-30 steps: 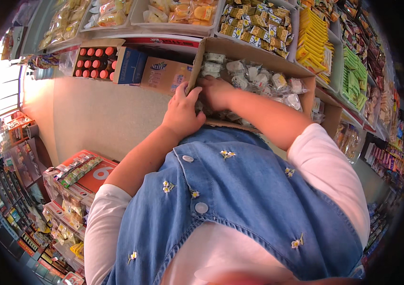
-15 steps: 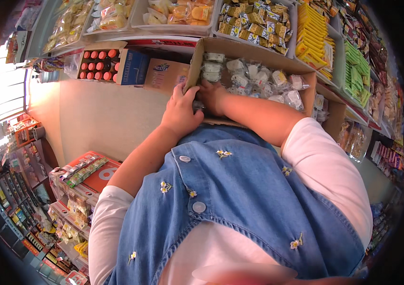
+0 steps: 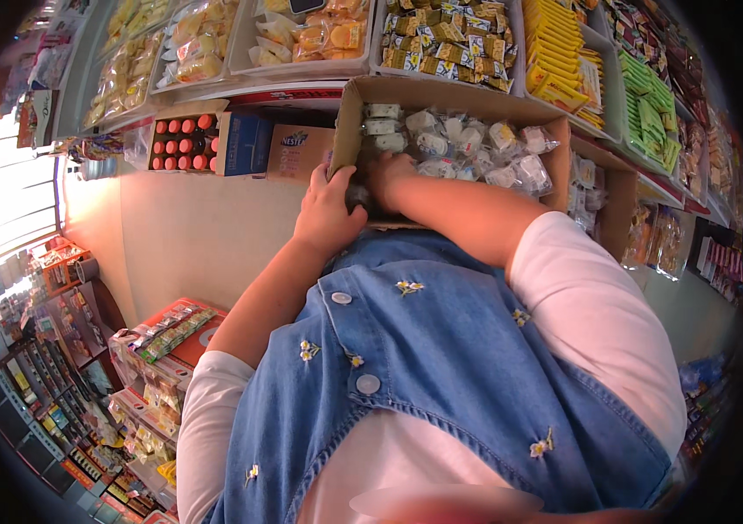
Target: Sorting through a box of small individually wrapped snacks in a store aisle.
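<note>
A cardboard box (image 3: 467,98) stands right in front of my body, with small clear-wrapped packets of whitish pieces (image 3: 469,140) across its middle and right side. My left hand (image 3: 326,210) grips the box's left wall near the front corner, fingers hooked over the edge and thumb on the inner side. Inside the box, my right hand (image 3: 389,179) reaches down into the shaded left front part, beside a dark gap between the packets and the wall. Its fingertips are mostly hidden, so what they touch does not show.
Behind the box, shelf trays hold gold-wrapped snacks (image 3: 450,44), yellow packets (image 3: 555,57) and green packets (image 3: 646,109). Left of it are a carton of red-capped bottles (image 3: 185,142) and an orange-brown carton (image 3: 297,148). A second cardboard box (image 3: 618,196) sits at the right.
The view has shifted slightly, so the shelves appear a little further left. My left hand keeps its grip on the box wall; my right hand remains inside the box, its fingers slightly moved.
</note>
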`<move>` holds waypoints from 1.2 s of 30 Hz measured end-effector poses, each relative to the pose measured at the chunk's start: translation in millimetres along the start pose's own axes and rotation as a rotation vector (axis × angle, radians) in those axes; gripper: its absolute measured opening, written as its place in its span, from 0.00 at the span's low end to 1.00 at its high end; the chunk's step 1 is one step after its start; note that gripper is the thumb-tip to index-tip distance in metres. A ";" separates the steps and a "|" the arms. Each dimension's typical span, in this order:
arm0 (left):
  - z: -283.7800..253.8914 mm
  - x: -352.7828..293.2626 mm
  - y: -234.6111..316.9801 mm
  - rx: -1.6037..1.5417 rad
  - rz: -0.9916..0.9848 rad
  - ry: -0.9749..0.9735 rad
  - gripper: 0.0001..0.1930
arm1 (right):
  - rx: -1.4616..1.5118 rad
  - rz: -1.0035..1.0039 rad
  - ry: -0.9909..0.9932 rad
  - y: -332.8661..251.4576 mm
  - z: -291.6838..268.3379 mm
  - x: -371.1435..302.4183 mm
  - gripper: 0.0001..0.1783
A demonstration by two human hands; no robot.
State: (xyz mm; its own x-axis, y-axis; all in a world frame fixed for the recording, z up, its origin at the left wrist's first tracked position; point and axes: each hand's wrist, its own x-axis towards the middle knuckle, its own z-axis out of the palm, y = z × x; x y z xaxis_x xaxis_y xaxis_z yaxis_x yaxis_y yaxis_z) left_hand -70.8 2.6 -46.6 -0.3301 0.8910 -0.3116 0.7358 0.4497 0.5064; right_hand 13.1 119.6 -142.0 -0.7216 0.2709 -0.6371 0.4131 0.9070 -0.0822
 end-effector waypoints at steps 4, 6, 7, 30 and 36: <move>-2.2 0.3 1.5 -0.019 -0.003 -0.003 0.32 | 0.070 -0.040 0.017 32.0 -10.0 -37.0 0.28; -0.9 0.3 2.1 -0.021 -0.007 -0.017 0.32 | -0.087 -0.075 0.071 59.7 -22.2 -78.9 0.23; -1.6 -0.2 2.0 -0.007 -0.013 -0.009 0.32 | -0.086 -0.047 0.069 78.3 -17.1 -92.3 0.21; 58.3 124.8 63.4 0.824 0.101 -0.754 0.35 | 2.139 0.000 1.113 141.3 23.0 -167.4 0.25; 71.7 119.0 33.6 0.507 0.051 -0.636 0.34 | 2.407 -0.126 1.051 155.3 30.9 -164.9 0.23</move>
State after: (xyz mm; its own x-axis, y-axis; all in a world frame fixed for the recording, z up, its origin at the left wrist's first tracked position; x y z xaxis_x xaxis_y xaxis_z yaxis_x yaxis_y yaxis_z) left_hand -43.1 119.4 -124.3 -0.0024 0.6352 -0.7723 0.9693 0.1913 0.1544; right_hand 213.4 205.8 -73.4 -0.3840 0.8782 -0.2850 -0.5182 -0.4605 -0.7207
